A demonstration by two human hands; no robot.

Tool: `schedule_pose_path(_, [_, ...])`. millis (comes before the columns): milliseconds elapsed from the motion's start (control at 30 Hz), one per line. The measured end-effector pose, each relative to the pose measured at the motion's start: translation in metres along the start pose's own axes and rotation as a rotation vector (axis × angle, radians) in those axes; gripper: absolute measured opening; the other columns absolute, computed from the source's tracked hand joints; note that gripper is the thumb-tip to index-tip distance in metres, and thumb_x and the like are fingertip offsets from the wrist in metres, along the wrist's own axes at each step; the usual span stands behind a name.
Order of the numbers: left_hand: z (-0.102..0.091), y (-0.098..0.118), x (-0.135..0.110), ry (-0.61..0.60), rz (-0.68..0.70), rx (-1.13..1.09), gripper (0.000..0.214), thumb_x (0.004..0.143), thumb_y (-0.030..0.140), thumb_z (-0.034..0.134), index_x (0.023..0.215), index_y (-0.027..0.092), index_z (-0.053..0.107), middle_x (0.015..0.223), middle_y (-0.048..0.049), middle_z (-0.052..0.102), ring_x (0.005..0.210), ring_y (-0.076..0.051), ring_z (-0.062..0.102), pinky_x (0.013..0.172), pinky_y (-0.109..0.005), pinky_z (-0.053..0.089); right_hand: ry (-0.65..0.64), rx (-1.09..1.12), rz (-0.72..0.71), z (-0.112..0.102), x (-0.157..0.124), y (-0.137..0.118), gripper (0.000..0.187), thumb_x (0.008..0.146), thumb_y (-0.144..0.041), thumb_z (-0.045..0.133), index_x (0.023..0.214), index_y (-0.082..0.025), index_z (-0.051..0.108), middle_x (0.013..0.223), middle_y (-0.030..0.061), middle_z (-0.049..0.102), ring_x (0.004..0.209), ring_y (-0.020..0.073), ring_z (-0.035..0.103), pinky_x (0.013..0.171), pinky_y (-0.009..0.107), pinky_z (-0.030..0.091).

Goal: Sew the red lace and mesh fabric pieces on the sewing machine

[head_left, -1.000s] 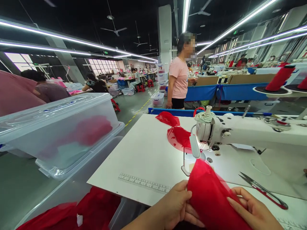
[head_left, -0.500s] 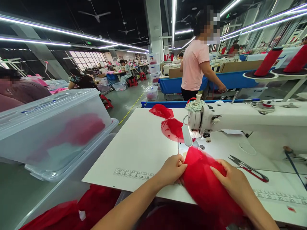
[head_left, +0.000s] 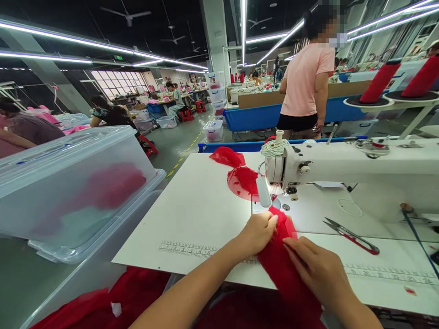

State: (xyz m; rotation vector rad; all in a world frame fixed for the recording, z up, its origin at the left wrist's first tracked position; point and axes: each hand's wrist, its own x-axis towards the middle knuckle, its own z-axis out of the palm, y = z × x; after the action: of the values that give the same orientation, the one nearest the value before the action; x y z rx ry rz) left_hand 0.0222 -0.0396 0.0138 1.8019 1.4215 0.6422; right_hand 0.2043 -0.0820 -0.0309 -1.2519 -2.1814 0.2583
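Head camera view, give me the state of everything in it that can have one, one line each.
Left hand: closed on the red sheer fabric.
Right hand: pinching the same fabric.
Red sheer fabric: gathered between both hands.
Sewing machine: work light on.
Thread snips: lying on the tabletop, blades slightly apart.
Lower plastic bin: open, red fabric inside.
Ceiling strip light: lit.

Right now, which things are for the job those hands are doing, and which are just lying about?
Seems part of the job:
Red sheer fabric, held by the left hand and right hand
White sewing machine, just beyond

Seems just lying about for now:
Thread snips, untouched
Lidded plastic box, untouched
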Motion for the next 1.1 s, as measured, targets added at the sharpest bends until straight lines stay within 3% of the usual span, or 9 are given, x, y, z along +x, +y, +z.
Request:
schedule_pose_path(100, [0.007,-0.006,0.007,0.043,-0.051,0.004,0.038,0.096,0.033,0.048,0.063,0.023,0.033,0.059,0.0050,0.042,0.058,-0.013,0.041,0.056,-0.027,0.033,-0.081,0.116,0.024,0.003,0.000,-0.007,0.037,0.101,-0.042,0.038,0.104,-0.029,0.072,0.086,0.0020,0.076,0.068,0.0174,0.069,0.059,0.027,0.047])
schedule_pose_path(233, [0.009,-0.012,0.009,0.077,-0.033,0.035,0.037,0.092,0.018,0.048,0.061,0.022,0.028,0.058,0.0054,0.038,0.058,-0.013,0.035,0.058,-0.028,0.028,-0.052,0.202,0.426,-0.005,0.010,-0.002,0.051,0.095,-0.064,0.034,0.116,-0.027,0.062,0.068,-0.0007,0.068,0.055,0.0212,0.062,0.055,0.031,0.046])
schedule_pose_path(367, [0.008,-0.015,0.008,0.067,-0.018,0.041,0.032,0.094,0.018,0.045,0.066,0.023,0.030,0.062,0.0042,0.046,0.060,-0.014,0.043,0.060,-0.027,0.032,-0.080,0.173,0.643,-0.014,0.029,0.004,0.070,0.083,-0.078,0.035,0.122,-0.023,0.052,0.086,0.0047,0.071,0.068,0.0259,0.067,0.060,0.036,0.047])
schedule_pose_path(433, [0.008,-0.015,0.006,0.063,-0.013,0.052,0.029,0.091,0.015,0.047,0.068,0.023,0.031,0.063,0.0041,0.047,0.061,-0.014,0.044,0.060,-0.027,0.032,-0.128,0.182,0.631,-0.013,0.037,0.002,0.068,0.081,-0.075,0.041,0.123,-0.023,0.051,0.094,0.0062,0.072,0.073,0.0265,0.069,0.062,0.036,0.047])
schedule_pose_path(567, [0.008,-0.016,0.003,0.052,-0.005,0.083,0.024,0.090,0.012,0.045,0.070,0.023,0.035,0.067,0.0034,0.047,0.063,-0.015,0.044,0.062,-0.027,0.032,-0.139,0.078,0.509,-0.009,0.044,0.005,0.039,0.085,-0.042,0.043,0.117,-0.024,0.055,0.089,0.0051,0.073,0.073,0.0244,0.067,0.061,0.033,0.043])
schedule_pose_path(700, [0.007,-0.018,0.003,0.045,-0.035,0.103,0.024,0.092,0.015,0.041,0.071,0.023,0.033,0.067,0.0033,0.044,0.062,-0.015,0.043,0.060,-0.028,0.030,0.055,-0.138,0.518,-0.017,0.047,0.021,0.035,0.084,-0.029,0.039,0.112,-0.023,0.060,0.095,0.0078,0.073,0.079,0.0257,0.067,0.062,0.035,0.043])
schedule_pose_path(767, [0.006,-0.018,0.003,0.046,-0.044,0.109,0.024,0.092,0.015,0.041,0.072,0.023,0.032,0.067,0.0036,0.044,0.062,-0.015,0.041,0.060,-0.028,0.029,0.097,-0.132,0.455,-0.021,0.050,0.022,0.030,0.085,-0.030,0.037,0.101,-0.023,0.062,0.103,0.0096,0.072,0.085,0.0257,0.068,0.067,0.037,0.046])
schedule_pose_path(900, [0.006,-0.016,0.004,0.049,-0.041,0.116,0.023,0.092,0.015,0.039,0.073,0.023,0.030,0.068,0.0034,0.046,0.063,-0.015,0.043,0.062,-0.027,0.031,-0.138,-0.002,0.400,-0.018,0.065,0.004,0.026,0.091,-0.042,0.039,0.077,-0.026,0.055,0.088,0.0078,0.071,0.079,0.0261,0.068,0.066,0.038,0.048])
schedule_pose_path(1100, [0.005,-0.017,0.007,0.043,-0.040,0.126,0.022,0.093,0.015,0.036,0.073,0.023,0.031,0.071,0.0024,0.052,0.064,-0.015,0.048,0.063,-0.026,0.034,-0.181,0.012,0.330,-0.014,0.079,-0.018,0.024,0.088,-0.027,0.046,0.067,-0.028,0.036,0.077,0.0027,0.065,0.070,0.0222,0.062,0.062,0.034,0.044])
